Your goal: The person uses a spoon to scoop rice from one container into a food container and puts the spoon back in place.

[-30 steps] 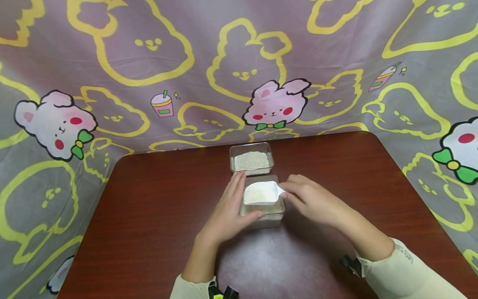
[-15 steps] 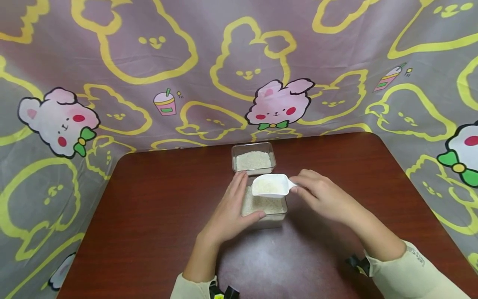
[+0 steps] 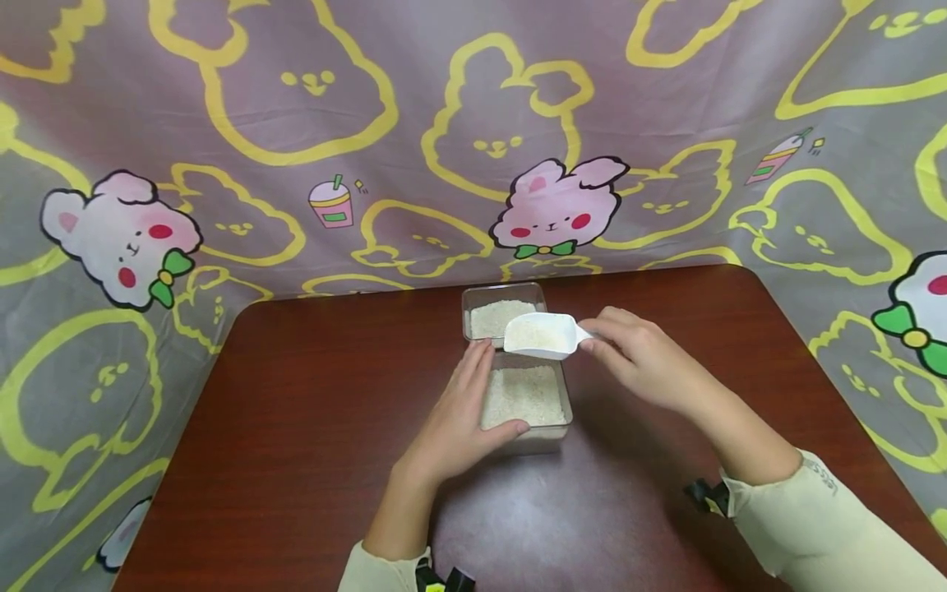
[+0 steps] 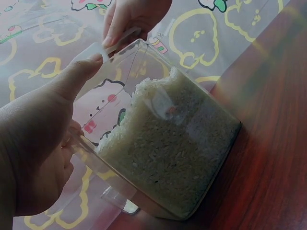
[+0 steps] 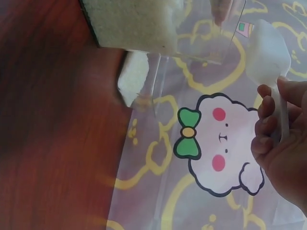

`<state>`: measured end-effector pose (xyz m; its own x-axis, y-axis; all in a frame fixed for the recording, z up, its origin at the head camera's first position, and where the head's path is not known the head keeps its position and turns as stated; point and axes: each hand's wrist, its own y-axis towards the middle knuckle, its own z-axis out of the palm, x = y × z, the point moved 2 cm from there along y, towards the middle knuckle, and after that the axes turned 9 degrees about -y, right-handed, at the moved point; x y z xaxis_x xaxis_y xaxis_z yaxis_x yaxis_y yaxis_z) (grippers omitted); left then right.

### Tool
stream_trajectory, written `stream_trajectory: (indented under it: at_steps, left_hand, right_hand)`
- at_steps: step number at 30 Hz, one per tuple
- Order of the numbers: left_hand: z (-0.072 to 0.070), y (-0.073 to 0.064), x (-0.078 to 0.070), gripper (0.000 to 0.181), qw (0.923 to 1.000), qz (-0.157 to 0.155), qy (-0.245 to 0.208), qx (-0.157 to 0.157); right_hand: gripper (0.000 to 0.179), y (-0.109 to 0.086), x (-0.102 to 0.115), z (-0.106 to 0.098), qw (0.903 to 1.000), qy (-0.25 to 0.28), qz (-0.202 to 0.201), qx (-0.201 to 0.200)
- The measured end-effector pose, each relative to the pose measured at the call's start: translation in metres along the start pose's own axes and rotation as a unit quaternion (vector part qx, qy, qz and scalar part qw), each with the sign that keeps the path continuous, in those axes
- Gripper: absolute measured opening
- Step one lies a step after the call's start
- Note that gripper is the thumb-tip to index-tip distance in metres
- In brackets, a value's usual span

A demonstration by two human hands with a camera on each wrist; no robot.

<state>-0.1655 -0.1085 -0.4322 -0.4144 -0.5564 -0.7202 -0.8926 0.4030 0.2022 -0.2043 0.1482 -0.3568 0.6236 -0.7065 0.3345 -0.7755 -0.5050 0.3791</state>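
My right hand [image 3: 647, 353] grips the handle of a white scoop [image 3: 543, 335], its fingers curled round it in the right wrist view. Some rice [image 3: 534, 333] lies in the scoop, which hangs level above the gap between two clear containers. The near container [image 3: 536, 444] is filled high with rice [image 4: 163, 139]. My left hand [image 3: 455, 415] holds it at its left side, the thumb at the front rim and the fingers along the left edge. Behind it stands the far container [image 3: 468, 316], also with rice [image 3: 491, 316] in it, partly hidden by the scoop.
Both containers stand on a dark red-brown wooden table [image 3: 333, 395]. A grey curtain [image 3: 414, 107] with yellow outlines and rabbit faces hangs behind the table and along its sides.
My right hand has raised the scoop of rice from over the near container and moved it away, toward the far container. My left hand stays at the near container.
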Motion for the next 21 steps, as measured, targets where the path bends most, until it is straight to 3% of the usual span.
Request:
stream_trajectory:
  at_steps: [7,14,21]
  left_hand:
    - [-0.002,-0.001,0.000,0.103,1.0000,-0.004,0.000,0.006]
    - [-0.003,0.001,0.000,0.103,1.0000,0.000,0.002,0.008]
    - [-0.002,0.001,0.001,0.103,1.0000,0.001,0.003,0.009]
  right_hand:
    - [0.021,0.029,-0.015,0.009,0.9992,0.020,0.034,-0.004]
    - [0.024,0.058,-0.043,0.038,0.9975,0.009,0.065,0.024]
    - [0.023,0.084,-0.052,0.074,0.9959,-0.037,0.039,0.072]
